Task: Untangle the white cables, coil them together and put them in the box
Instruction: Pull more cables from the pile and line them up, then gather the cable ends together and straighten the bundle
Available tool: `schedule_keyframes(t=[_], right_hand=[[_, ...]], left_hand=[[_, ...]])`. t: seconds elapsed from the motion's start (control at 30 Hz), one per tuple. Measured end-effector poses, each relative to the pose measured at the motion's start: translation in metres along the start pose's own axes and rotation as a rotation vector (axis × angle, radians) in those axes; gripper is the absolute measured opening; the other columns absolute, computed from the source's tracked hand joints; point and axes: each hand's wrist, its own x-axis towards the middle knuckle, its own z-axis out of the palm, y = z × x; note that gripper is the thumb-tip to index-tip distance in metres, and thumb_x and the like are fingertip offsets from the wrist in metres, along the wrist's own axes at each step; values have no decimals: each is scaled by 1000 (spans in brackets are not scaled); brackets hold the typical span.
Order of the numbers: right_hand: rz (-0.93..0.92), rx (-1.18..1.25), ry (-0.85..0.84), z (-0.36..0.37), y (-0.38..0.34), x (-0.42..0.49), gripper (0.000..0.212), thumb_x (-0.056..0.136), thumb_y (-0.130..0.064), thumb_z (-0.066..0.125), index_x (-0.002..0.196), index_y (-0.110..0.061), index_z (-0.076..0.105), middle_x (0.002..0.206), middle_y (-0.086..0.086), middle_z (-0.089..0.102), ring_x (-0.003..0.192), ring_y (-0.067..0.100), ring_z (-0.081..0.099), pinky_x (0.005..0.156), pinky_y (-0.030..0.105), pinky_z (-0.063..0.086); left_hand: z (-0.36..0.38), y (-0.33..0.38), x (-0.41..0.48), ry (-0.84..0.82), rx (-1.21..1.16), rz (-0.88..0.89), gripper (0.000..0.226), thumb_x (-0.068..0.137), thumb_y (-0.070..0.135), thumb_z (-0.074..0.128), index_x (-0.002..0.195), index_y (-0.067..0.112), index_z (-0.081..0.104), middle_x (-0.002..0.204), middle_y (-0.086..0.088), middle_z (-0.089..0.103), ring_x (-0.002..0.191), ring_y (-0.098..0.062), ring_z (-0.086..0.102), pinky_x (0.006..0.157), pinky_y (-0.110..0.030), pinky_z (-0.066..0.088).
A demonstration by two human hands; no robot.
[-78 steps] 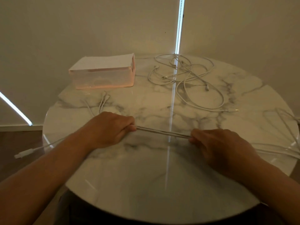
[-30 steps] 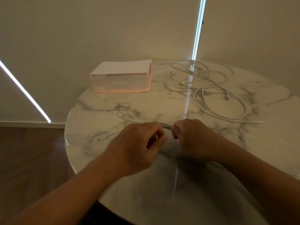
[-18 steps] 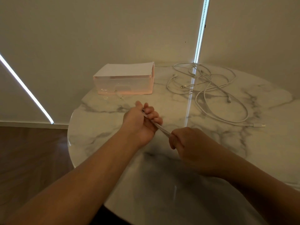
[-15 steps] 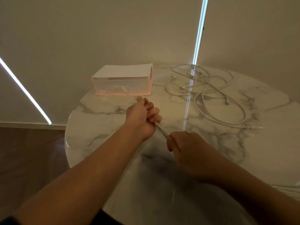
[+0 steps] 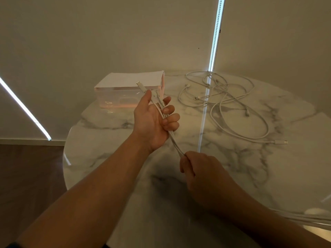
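Observation:
My left hand (image 5: 154, 122) is raised palm-up above the table and its curled fingers hold a bundle of white cables (image 5: 174, 142). The cables' plug ends (image 5: 140, 85) stick out past my thumb. Lower right, my right hand (image 5: 198, 169) pinches the same bundle close to the marble. From there the cables trail off to the right edge (image 5: 304, 218). A translucent pinkish box (image 5: 129, 93) stands at the table's back left, a white sheet over its top. A loose tangle of white cables (image 5: 231, 102) lies at the back right.
The round marble table (image 5: 232, 176) ends at a curved edge on the left, with dark wooden floor (image 5: 30, 176) below. A bright vertical light strip (image 5: 215, 33) runs down the wall behind and reflects across the tabletop.
My left hand has risen and turned palm-up, and the plug ends now stick out above it. My right hand stays low on the bundle and has moved slightly right.

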Motion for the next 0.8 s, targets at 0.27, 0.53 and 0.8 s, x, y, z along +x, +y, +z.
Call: schedule_keyframes(t=[0.27, 0.53, 0.8], right_hand=[[-22, 16, -5, 1, 0, -2, 31, 104, -34, 33, 78, -26, 47, 70, -6, 51, 59, 10, 47, 56, 23, 40], [-209, -346, -191, -11, -11, -3, 38, 99, -57, 30, 80, -27, 43, 75, -8, 46, 69, 10, 48, 73, 35, 49], [-403, -21, 370, -76, -26, 92, 18, 91, -37, 63, 84, -25, 74, 73, -9, 68, 66, 4, 61, 63, 16, 47]], left_hand=[[-3, -3, 4, -16, -39, -42, 54, 99, 58, 28, 100, 10, 52, 68, 4, 28, 48, -7, 25, 40, -19, 27], [1, -9, -2, 55, -20, -21, 42, 106, 38, 29, 75, 15, 47, 54, 6, 29, 35, -3, 22, 28, -15, 19], [3, -10, -11, 74, 111, -10, 42, 104, 42, 29, 78, 16, 50, 56, 7, 25, 39, -4, 18, 33, -17, 15]])
